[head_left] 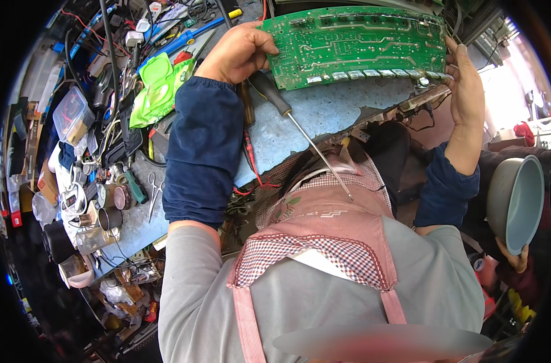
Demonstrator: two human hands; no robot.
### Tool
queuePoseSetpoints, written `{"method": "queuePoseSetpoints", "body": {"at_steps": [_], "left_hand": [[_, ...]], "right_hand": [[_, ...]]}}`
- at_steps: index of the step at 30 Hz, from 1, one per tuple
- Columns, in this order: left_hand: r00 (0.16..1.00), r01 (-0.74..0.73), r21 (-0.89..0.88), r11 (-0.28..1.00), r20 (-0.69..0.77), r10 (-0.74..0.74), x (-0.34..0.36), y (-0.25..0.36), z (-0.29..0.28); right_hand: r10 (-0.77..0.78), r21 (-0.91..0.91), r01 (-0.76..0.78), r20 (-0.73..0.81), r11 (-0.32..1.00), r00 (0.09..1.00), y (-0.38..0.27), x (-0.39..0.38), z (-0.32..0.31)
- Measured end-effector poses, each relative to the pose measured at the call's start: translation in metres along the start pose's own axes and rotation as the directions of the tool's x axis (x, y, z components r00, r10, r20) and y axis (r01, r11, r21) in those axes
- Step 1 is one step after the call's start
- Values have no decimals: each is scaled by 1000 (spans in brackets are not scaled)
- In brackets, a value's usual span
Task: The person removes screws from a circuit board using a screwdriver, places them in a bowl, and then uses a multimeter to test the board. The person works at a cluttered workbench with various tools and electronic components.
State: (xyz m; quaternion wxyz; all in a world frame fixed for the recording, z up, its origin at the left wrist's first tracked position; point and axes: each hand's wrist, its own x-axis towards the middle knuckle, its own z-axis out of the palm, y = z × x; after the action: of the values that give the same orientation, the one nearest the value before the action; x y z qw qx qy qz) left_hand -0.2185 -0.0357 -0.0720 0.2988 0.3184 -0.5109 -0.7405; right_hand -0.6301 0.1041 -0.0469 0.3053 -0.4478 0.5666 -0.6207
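A long green circuit board is held up over the bench, its solder side with metal tracks facing me. My left hand grips the board's left end, thumb on the face and fingers partly behind it. At the right end, my right hand is closed on the edge, with some fingers hidden. A row of shiny pads runs along the board's lower edge. Below the board lies a long screwdriver with a dark handle, its shaft jutting past the bench edge towards my apron. Red test leads lie by my left sleeve.
Tools, cables and a bright green packet crowd the left of the blue bench. Metal forceps and small cups lie nearer. On the right another person's hand holds a grey basin.
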Motion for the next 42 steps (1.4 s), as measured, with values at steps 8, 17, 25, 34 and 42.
{"method": "queuePoseSetpoints", "body": {"at_steps": [8,17,25,34,42], "left_hand": [[1000,-15,-2,1000,1,15,-1,-8,19],[990,-77,219,973,-102,102,0,-16,25],[971,-161,189,969,-148,190,6,-27,18],[987,-157,-90,983,-32,155,16,-28,18],[997,-74,-133,988,25,78,12,-19,27]], "right_hand": [[3,-35,-5,-62,999,998,5,-1,1],[8,-41,-11,-83,999,996,44,2,-10],[19,73,-8,-150,997,989,39,0,12],[90,-54,-99,-158,994,983,18,3,14],[97,-61,-106,-138,992,986,4,6,11]]}}
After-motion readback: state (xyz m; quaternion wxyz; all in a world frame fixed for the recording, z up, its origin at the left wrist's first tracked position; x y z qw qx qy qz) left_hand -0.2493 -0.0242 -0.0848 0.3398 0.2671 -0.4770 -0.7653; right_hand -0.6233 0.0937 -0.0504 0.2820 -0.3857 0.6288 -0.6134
